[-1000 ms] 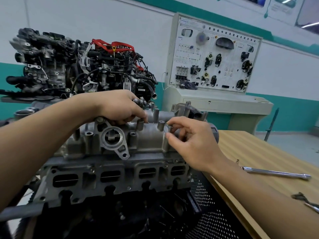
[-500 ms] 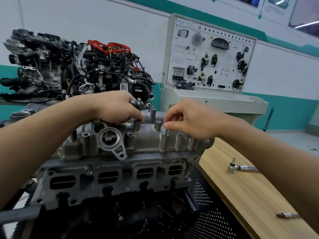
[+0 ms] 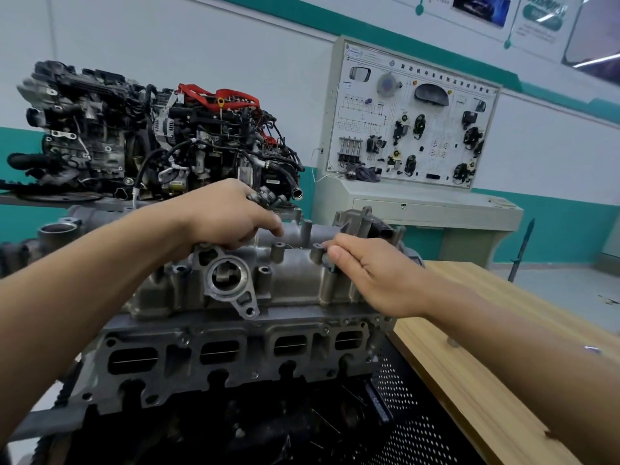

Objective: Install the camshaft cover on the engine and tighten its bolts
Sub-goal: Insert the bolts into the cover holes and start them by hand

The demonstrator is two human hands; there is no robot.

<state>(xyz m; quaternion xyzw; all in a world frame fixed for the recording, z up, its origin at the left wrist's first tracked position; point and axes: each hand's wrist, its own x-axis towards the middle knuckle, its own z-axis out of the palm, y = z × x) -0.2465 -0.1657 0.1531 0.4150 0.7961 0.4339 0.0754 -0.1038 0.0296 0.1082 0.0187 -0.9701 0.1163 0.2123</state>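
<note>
In the head view the camshaft cover [image 3: 295, 280] sits on the engine [image 3: 235, 357] at mid-frame, its round port [image 3: 228, 280] facing the camera. The left hand [image 3: 231, 213], at twelve o'clock from the port, rests on the cover's top, its grip clenched round a bunch of spare bolts [image 3: 265, 198] that stick out at its two o'clock. The right hand [image 3: 372, 273], at three o'clock from the port, has its grip pinching a single bolt [image 3: 330, 265] at the mouth of a boss [image 3: 327, 286] on the cover's near edge. The wooden bench [image 3: 469, 380] lies at four o'clock. The step looks like starting bolts by finger. Best hold the bolt upright in line with the boss, turn lightly until the threads catch, and back off if it binds. A tilted start would likely cross-thread the alloy.
</note>
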